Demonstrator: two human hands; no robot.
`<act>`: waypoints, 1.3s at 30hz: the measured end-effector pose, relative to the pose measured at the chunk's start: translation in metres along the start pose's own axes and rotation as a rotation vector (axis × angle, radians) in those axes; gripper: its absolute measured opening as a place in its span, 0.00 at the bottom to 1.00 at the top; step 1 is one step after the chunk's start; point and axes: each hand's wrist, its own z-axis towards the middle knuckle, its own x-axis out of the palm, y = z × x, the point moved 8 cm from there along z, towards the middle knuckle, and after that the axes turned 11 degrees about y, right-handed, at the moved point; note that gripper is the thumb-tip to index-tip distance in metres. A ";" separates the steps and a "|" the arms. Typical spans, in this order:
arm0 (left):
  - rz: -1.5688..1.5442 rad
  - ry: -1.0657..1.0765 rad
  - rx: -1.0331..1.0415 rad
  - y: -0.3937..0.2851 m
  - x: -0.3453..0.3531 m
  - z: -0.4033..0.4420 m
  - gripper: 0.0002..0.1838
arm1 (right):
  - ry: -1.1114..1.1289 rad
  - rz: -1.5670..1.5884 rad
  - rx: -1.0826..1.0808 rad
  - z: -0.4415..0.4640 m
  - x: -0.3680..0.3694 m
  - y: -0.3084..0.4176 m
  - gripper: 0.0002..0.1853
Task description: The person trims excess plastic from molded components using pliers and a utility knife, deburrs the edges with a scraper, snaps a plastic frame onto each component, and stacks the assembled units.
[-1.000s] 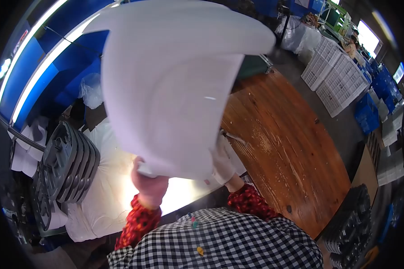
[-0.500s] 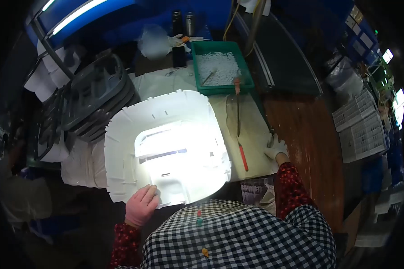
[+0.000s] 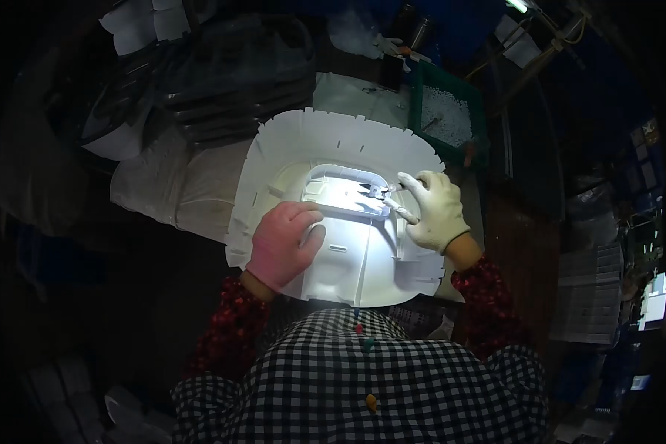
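A large white plastic shell (image 3: 377,133) lies inside up in front of me, its rim notched. A bright light falls on the oval recess (image 3: 348,172) in its middle. My left hand (image 3: 283,248), in a pink glove, is over the left side of the shell, fingers curled together against the recess's near wall. In a white glove, my right hand (image 3: 433,211) is at the right end of the recess. Its thumb and forefinger close around a small part there, too small and glaring to name.
Behind the shell stands a green tray (image 3: 416,100) holding many small white pieces (image 3: 448,111). Dark grey plastic frames (image 3: 229,81) are stacked at the back left. A clear plastic bag (image 3: 354,33) and flasks (image 3: 420,31) stand farther back.
My right hand has moved from the table's right edge into the shell. My left hand has left the near rim and reaches farther inside. The view has turned and darkened.
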 end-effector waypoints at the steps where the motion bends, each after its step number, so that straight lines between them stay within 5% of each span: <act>1: 0.016 -0.022 -0.016 0.001 0.002 0.010 0.10 | 0.035 -0.053 -0.034 0.008 0.008 0.012 0.30; 7: -0.015 -0.021 -0.043 0.015 0.025 0.049 0.10 | 0.056 -0.206 -0.074 0.023 0.016 0.034 0.27; 10: 0.005 0.030 -0.076 0.023 0.044 0.071 0.10 | 0.377 -0.295 0.074 0.034 0.033 0.021 0.23; 14: 0.153 0.222 -0.207 0.027 0.060 0.088 0.10 | 0.515 -0.242 0.036 0.040 0.041 0.012 0.16; 19: 0.216 0.219 -0.212 0.027 0.061 0.096 0.09 | 0.550 -0.055 0.071 0.032 0.046 0.005 0.14; 21: 0.233 0.479 -0.342 0.030 0.074 0.106 0.11 | 0.552 0.022 0.125 0.024 0.034 0.010 0.13; 26: -0.593 0.262 -0.103 -0.006 0.073 0.243 0.18 | 0.433 0.322 0.192 0.001 0.028 -0.003 0.18; 27: -0.596 0.190 -0.026 -0.008 0.076 0.274 0.28 | 0.460 0.320 0.230 -0.002 0.021 -0.002 0.20; 29: -0.261 0.389 -0.257 -0.013 0.075 0.295 0.38 | 0.348 0.339 0.252 -0.014 0.016 -0.009 0.20; 32: -0.499 0.388 -0.004 -0.005 0.083 0.287 0.32 | 0.234 0.373 0.252 -0.032 -0.001 -0.021 0.23; 35: -0.465 0.148 -0.123 0.007 0.040 0.215 0.17 | 0.077 0.589 0.333 -0.028 -0.015 -0.038 0.28; 37: -0.503 0.046 -0.272 0.017 0.029 0.154 0.12 | -0.070 0.462 0.186 -0.004 -0.028 -0.035 0.29; 39: -0.196 0.098 -0.038 0.006 0.032 0.108 0.12 | -0.176 0.159 -0.020 0.033 -0.039 -0.014 0.26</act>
